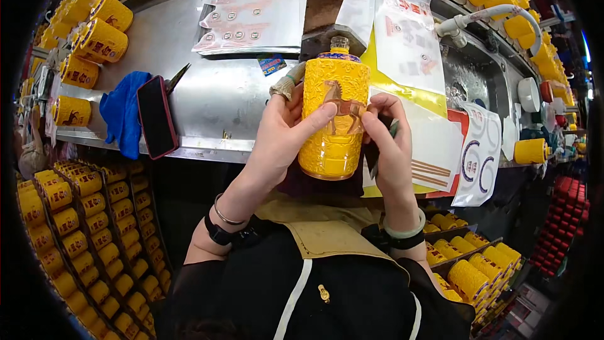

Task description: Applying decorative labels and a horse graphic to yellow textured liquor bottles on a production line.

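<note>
A yellow embossed bottle (335, 123) with a blue-patterned shoulder and clear glass neck stands almost upright before me. On its front is a brown horse decal (343, 108). My left hand (291, 113) is wrapped round the bottle's left side, its thumb pressing on the horse decal; one finger wears a beige wrap (288, 83). At the decal's right edge, my right hand (389, 135) has thumb and forefinger pinched against the bottle. A dark, thin flat tool (374, 158) is tucked in the right hand, and its kind is partly hidden by the fingers.
Decal sheets (251, 9) lie on the metal worktop, more (409, 38) at right. A phone (156, 116) leans by a blue cloth (124, 110) at left. A sink (472, 79) with a white faucet (487, 16) is at right. Crates of yellow bottles (94, 220) flank me.
</note>
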Demonstrator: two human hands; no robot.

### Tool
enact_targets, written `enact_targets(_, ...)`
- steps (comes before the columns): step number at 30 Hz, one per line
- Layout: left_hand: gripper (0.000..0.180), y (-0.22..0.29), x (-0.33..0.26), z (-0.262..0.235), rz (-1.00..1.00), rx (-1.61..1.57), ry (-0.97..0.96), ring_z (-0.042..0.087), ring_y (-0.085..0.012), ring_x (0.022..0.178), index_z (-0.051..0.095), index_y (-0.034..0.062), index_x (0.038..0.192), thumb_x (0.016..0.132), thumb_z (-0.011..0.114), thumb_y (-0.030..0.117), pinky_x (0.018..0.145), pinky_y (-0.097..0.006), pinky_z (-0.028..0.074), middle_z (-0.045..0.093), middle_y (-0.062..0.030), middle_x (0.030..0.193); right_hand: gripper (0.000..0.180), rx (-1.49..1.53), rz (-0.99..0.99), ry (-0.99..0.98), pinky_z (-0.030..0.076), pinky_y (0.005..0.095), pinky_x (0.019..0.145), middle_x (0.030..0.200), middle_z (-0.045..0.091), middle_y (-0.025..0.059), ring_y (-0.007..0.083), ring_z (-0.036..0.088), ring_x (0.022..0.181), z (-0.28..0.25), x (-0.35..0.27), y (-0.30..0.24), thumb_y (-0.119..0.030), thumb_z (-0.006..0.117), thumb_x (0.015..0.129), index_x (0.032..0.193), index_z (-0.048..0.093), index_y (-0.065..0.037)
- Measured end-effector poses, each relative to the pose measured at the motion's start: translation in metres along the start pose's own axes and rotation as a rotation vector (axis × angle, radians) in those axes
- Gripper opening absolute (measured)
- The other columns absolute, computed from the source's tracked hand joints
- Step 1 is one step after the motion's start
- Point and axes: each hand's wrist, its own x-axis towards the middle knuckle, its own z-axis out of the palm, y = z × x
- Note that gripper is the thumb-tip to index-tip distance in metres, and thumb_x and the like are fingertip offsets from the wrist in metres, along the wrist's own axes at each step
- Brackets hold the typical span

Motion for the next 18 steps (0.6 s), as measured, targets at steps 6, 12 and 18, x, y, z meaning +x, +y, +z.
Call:
enact_targets(6,0.081,0.001,0.002,-0.001,-0.011,-0.014,-0.014,0.047,-0.0247,0.141,0.028,-0.0017,0.156,0.093,0.077,0.01,0.118,-0.039,0.038,0.044,-0.0189,0.153,0.025,0.029,0.024,-0.03,0.04,0.0197,0.077,0.093,0.048,-0.0032,0.0045,0.047,0.085,0.002,0.01,0.0,-0.016,0.072,0.099,0.111,0.053,-0.006)
enact_targets(12,0.081,0.001,0.0,-0.002,-0.028,-0.027,0.007,0.045,-0.025,0.142,0.027,-0.0022,0.156,0.093,0.077,0.009,0.119,-0.04,0.037,0.043,-0.019,0.155,0.022,0.137,0.125,-0.061,0.041,0.0205,0.075,0.093,0.05,-0.0042,0.0041,0.047,0.084,-0.002,0.011,-0.001,-0.015,0.07,0.1,0.112,0.054,-0.007)
enact_targets(18,0.07,-0.003,-0.002,-0.003,-0.019,-0.123,0.019,0.043,-0.0243,0.144,0.028,-0.0042,0.156,0.1,0.067,0.011,0.12,-0.04,0.035,0.042,-0.0186,0.156,0.019,0.11,0.134,-0.056,0.038,0.0199,0.072,0.094,0.052,-0.0043,0.0039,0.046,0.082,-0.008,0.013,0.002,-0.02,0.068,0.102,0.11,0.057,-0.007)
